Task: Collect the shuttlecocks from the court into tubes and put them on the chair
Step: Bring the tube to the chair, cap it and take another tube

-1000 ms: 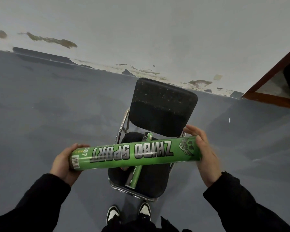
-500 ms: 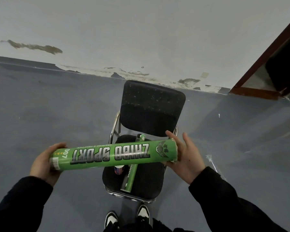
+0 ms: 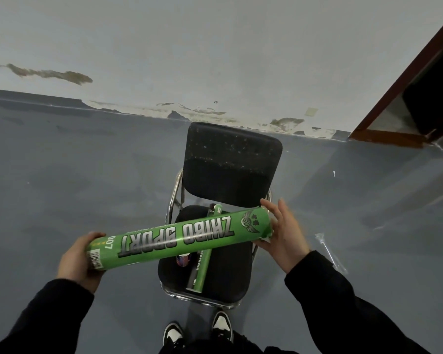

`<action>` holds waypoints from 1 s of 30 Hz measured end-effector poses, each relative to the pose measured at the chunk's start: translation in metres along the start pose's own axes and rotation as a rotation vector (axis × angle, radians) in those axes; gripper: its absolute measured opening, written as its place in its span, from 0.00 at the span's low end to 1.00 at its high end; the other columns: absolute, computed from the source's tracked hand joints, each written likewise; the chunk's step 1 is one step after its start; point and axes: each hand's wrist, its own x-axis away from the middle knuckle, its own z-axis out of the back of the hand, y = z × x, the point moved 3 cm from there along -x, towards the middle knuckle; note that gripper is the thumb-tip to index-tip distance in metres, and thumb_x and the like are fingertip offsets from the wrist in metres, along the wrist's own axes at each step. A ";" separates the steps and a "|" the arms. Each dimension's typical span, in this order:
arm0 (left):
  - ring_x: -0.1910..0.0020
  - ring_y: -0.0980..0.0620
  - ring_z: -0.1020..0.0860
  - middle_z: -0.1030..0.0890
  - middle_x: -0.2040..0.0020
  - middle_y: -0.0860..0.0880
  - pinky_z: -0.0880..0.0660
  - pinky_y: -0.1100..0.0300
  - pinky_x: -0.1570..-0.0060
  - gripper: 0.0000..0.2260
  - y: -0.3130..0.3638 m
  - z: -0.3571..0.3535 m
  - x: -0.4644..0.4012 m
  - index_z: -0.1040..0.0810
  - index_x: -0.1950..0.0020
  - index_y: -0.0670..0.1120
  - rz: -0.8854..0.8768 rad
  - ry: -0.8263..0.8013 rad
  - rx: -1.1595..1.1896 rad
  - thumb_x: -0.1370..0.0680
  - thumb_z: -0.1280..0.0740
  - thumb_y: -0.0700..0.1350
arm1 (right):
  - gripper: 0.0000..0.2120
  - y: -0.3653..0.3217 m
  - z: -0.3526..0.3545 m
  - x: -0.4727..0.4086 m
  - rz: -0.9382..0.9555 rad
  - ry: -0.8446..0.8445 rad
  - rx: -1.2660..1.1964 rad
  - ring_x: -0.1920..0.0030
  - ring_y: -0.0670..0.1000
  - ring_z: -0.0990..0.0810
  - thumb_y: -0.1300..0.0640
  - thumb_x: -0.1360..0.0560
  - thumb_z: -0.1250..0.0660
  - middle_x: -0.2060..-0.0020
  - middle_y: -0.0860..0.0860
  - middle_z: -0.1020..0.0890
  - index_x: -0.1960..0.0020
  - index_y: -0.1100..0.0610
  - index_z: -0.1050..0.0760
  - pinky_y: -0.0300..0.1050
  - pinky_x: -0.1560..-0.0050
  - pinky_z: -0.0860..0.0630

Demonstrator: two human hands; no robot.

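Observation:
A long green shuttlecock tube printed "ZHIBO SPORT" hangs crosswise above the black chair, its right end slightly higher. My left hand grips the barcode end. My right hand presses flat against the other end, fingers spread. On the chair seat below lies a second green tube, pointing away from me, with a small dark can-like object beside it. No loose shuttlecock is visible.
The chair stands on grey court floor against a stained white wall. A brown door frame is at the upper right. A clear plastic wrapper lies on the floor right of the chair. My shoes are just before the seat.
The tube has tilted, its right end rising. My right hand has shifted to cap that end. The view has drawn slightly closer to the chair.

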 end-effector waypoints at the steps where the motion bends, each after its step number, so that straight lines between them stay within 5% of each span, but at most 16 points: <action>1: 0.74 0.52 0.21 0.21 0.70 0.49 0.23 0.63 0.74 0.06 -0.003 -0.003 0.001 0.22 0.58 0.45 0.007 -0.003 -0.005 0.21 0.34 0.43 | 0.23 0.003 0.003 -0.003 -0.001 0.026 0.000 0.37 0.57 0.20 0.34 0.19 0.45 0.35 0.53 0.20 0.32 0.45 0.26 0.55 0.45 0.21; 4: 0.74 0.51 0.20 0.20 0.70 0.48 0.23 0.61 0.74 0.06 -0.011 -0.012 0.000 0.21 0.57 0.45 0.043 -0.014 -0.039 0.22 0.33 0.44 | 0.19 0.006 0.013 -0.005 0.013 0.119 -0.030 0.38 0.57 0.20 0.35 0.19 0.44 0.38 0.54 0.18 0.37 0.44 0.25 0.55 0.46 0.21; 13: 0.74 0.52 0.19 0.17 0.69 0.49 0.21 0.59 0.73 0.10 -0.057 -0.017 -0.008 0.24 0.55 0.47 0.222 -0.068 0.007 0.17 0.40 0.47 | 0.29 0.016 0.044 0.003 -0.006 0.189 -0.123 0.34 0.59 0.23 0.33 0.20 0.43 0.29 0.55 0.25 0.26 0.48 0.31 0.65 0.30 0.30; 18: 0.74 0.52 0.19 0.17 0.69 0.48 0.21 0.59 0.75 0.09 -0.080 -0.022 -0.015 0.24 0.55 0.47 0.277 -0.038 -0.038 0.17 0.40 0.47 | 0.30 0.008 0.043 0.006 0.029 0.076 -0.028 0.33 0.60 0.24 0.33 0.25 0.39 0.31 0.51 0.26 0.25 0.41 0.33 0.67 0.39 0.23; 24: 0.72 0.49 0.19 0.18 0.61 0.44 0.20 0.58 0.72 0.07 -0.094 -0.048 -0.026 0.21 0.54 0.45 0.264 -0.019 -0.090 0.20 0.35 0.46 | 0.20 0.014 0.073 -0.017 0.033 0.113 0.181 0.40 0.58 0.19 0.40 0.23 0.33 0.37 0.56 0.22 0.35 0.46 0.25 0.58 0.49 0.16; 28: 0.72 0.49 0.20 0.21 0.60 0.43 0.21 0.60 0.73 0.09 -0.093 -0.088 -0.032 0.21 0.54 0.45 0.240 -0.052 -0.104 0.19 0.36 0.47 | 0.39 0.034 0.114 -0.033 -0.077 0.179 0.211 0.44 0.58 0.17 0.28 0.43 0.22 0.41 0.59 0.19 0.41 0.51 0.22 0.57 0.53 0.17; 30: 0.70 0.49 0.19 0.19 0.63 0.44 0.21 0.61 0.71 0.11 -0.092 -0.119 -0.032 0.21 0.52 0.43 0.208 -0.128 -0.119 0.16 0.39 0.48 | 0.37 0.049 0.135 -0.035 -0.134 0.223 0.152 0.42 0.60 0.19 0.29 0.37 0.26 0.40 0.59 0.20 0.38 0.53 0.25 0.58 0.53 0.17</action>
